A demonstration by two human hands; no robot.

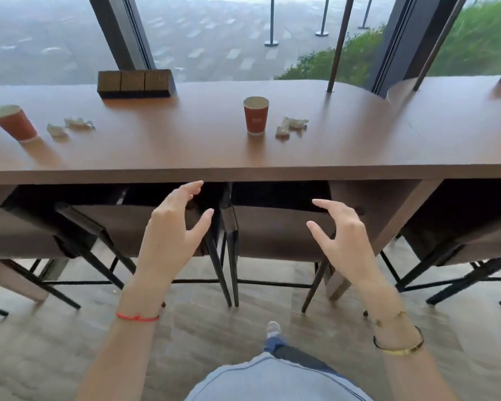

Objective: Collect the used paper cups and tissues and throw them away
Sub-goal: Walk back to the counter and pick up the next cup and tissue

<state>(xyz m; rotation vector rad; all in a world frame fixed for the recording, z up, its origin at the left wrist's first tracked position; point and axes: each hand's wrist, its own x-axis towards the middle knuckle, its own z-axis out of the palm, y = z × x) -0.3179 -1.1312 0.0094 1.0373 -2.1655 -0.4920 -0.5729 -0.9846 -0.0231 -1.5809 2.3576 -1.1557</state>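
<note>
Stools (275, 227) front counter (214, 157).

Only 1 view, head-worn, wide-angle, pitched forward and down from standing height. Faces a long wooden counter (203, 157) at 12 o'clock, window (220, 33) beyond. Near enough to frame both forearms at 6 o'clock; floor (55, 342) below. Straight edges bowed toward the frame's rim.

A long brown desk (203, 157) is carrying two red paper cups: the left cup (14, 123) and the middle cup (255, 116). Crumpled tissues are lying beside each, the left tissues (70, 126) and the right tissues (290, 126). A dark box (135, 83) is sitting at the far edge.
</note>
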